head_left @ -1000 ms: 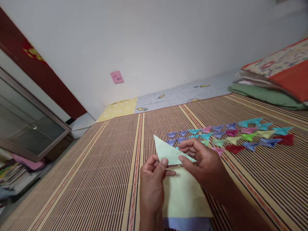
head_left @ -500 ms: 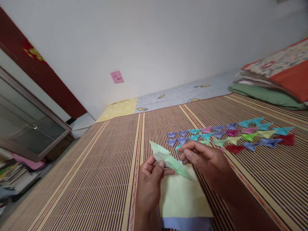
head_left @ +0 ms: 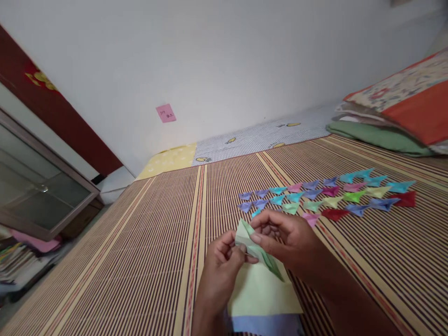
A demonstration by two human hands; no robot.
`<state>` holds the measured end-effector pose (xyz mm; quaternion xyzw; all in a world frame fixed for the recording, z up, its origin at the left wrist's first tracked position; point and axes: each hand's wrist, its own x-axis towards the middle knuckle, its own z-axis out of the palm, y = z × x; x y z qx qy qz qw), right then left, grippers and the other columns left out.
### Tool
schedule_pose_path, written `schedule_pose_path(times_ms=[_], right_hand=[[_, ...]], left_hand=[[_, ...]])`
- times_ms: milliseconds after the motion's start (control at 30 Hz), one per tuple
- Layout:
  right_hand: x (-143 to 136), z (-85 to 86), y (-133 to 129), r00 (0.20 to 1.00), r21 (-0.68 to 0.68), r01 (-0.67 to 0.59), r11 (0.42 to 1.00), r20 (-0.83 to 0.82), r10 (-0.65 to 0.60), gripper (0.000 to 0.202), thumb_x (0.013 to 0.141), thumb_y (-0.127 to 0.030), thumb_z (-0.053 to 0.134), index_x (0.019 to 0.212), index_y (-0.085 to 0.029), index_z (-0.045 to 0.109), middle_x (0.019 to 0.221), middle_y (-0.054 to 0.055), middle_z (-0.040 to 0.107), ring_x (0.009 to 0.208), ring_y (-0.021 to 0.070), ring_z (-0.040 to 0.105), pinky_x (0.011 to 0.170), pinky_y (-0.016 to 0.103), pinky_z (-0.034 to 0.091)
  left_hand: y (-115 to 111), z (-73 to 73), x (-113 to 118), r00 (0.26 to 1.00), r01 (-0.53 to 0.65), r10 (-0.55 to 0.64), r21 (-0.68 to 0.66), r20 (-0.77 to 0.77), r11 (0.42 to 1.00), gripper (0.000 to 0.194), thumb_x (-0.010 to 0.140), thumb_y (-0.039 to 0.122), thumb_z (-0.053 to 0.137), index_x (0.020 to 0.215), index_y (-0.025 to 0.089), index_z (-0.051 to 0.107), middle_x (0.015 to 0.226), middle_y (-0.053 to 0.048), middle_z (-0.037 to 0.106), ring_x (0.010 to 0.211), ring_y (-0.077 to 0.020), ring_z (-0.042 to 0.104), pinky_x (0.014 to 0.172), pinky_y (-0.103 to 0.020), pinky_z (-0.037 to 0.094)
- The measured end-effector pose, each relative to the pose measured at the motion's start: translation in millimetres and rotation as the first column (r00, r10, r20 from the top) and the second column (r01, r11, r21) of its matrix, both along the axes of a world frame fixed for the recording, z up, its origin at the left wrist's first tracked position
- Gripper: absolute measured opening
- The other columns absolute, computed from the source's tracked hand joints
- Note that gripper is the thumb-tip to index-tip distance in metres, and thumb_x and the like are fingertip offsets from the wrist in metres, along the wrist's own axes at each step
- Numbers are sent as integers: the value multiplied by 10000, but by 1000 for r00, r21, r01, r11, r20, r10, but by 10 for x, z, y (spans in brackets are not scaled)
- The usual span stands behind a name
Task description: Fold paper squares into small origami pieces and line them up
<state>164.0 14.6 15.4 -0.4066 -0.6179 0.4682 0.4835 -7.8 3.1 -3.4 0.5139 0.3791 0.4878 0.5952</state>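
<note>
A partly folded sheet of light green paper (head_left: 261, 254) is held up between both hands, with creases and layers showing along its length. My left hand (head_left: 224, 268) pinches its left side, thumb on the near face. On the upper right edge, my right hand (head_left: 285, 233) grips the paper between thumb and fingers. Just below lies a flat pale yellow paper sheet (head_left: 264, 296), partly covered by the hands. A blue-violet sheet (head_left: 268, 323) sticks out from under its near edge.
Rows of small folded paper pieces in many colours, among them a red one (head_left: 335, 214), stand beyond my right hand on the striped mat (head_left: 140, 247). Folded bedding (head_left: 413, 112) is piled at the far right. A pink note (head_left: 165, 113) is on the wall.
My right hand, apart from the green paper before, now grips its upper edge. The paper has turned to a steeper slant and its top has moved right. The view has shifted slightly.
</note>
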Motion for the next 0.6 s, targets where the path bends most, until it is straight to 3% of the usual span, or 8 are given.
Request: schedule_pose_path(times_ms=[267,367,433,600], right_hand=[[-52,49,-24,986,4,-76,997,146,75,97,845,-223,623,769,-188,670,611,-48,540,558,113,457,508,227,342],[-94,-25,6,963,203,55,978,247,-105,160,895,-204,574,744,-192,624,617,-47,498,570,122,450,537,244,334],[-116,-94,37,915,398,146,906,295,-277,184,922,-184,551,743,-188,595,653,-33,514,592,131,466,579,266,337],[-155,-225,76,833,616,153,773,340,-436,207,973,-147,530,777,-182,585,723,7,569,660,163,539,636,297,352]], left_hand=[[13,-16,-18,997,-72,72,7,16,997,142,865,292,749,862,153,723,788,-36,723,657,-133,656,648,-226,544],[2,-17,37,986,-162,161,1,38,987,193,905,336,724,1014,177,727,960,-69,754,767,-158,694,678,-240,555],[-21,-6,86,970,-238,238,1,55,971,298,952,402,663,1168,202,706,1136,-105,743,916,-194,713,746,-267,566],[-95,38,175,946,-322,322,-17,47,947,540,903,433,724,1390,235,603,1430,-153,615,1286,-288,598,980,-339,517]])
